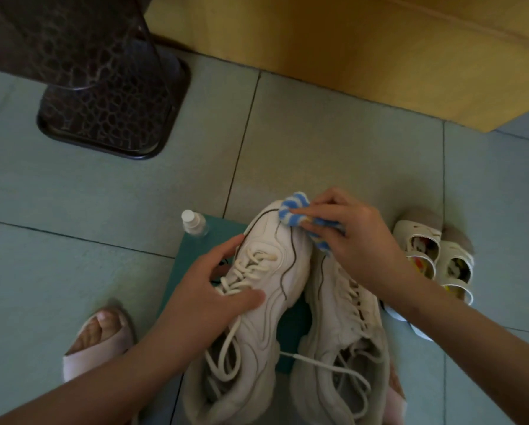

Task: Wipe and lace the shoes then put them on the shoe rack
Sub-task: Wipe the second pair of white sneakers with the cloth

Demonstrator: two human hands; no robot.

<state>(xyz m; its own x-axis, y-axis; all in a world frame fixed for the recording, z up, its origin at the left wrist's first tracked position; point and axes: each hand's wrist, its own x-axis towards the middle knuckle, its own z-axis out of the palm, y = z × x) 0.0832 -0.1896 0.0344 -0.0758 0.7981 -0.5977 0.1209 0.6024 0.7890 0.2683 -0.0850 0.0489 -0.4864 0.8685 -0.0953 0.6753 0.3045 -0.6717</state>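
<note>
Two chunky white sneakers lie side by side on a teal mat [192, 250], toes pointing away from me. My left hand [208, 299] grips the left sneaker [266, 289] across its laces, thumb on the right side. A blue and white striped cloth [297, 213] is held in my right hand [352, 240] and pressed against that sneaker's toe. The right sneaker [339, 342] lies partly under my right wrist, with its laces loose and one lace trailing between the shoes.
A small clear bottle with a white cap [194, 223] stands at the mat's far left corner. A pair of small cream sandals [435, 256] sits to the right. A dark patterned stand base [109, 102] is at the far left, a yellow wooden cabinet [364, 47] behind. My sandalled foot [100, 335] rests left.
</note>
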